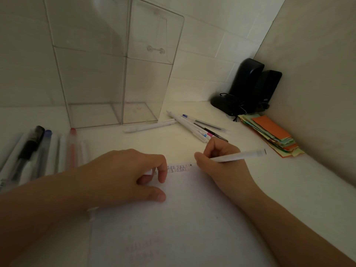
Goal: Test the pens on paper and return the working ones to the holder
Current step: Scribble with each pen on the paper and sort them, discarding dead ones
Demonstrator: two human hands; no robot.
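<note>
Pen in use: white pen (238, 156), slim and smooth, right of centre, tip down at the top edge of the paper, back end pointing to the right.
Right hand (219, 160): fingers curled and pinched around the pen near its tip.
Paper (183, 218): white sheet, lower centre, with rows of small marks (178, 168) along its top edge between the two hands.
Left hand (125, 174): resting on the paper, fingers bent with tips pressing the sheet, thumb stretched out below them.
Holder (119, 74): clear plastic box, tall and square-edged, upper centre, standing against the tiled wall.
Loose pens (194, 126): mostly white, crossed in a heap right of the holder's base.
Row of pens (36, 151): left edge, side by side; black, blue and red caps.
Paper slips (273, 134): orange and pale stack, right.
Speakers (250, 85): two, black, rounded, in the upper right corner.
</note>
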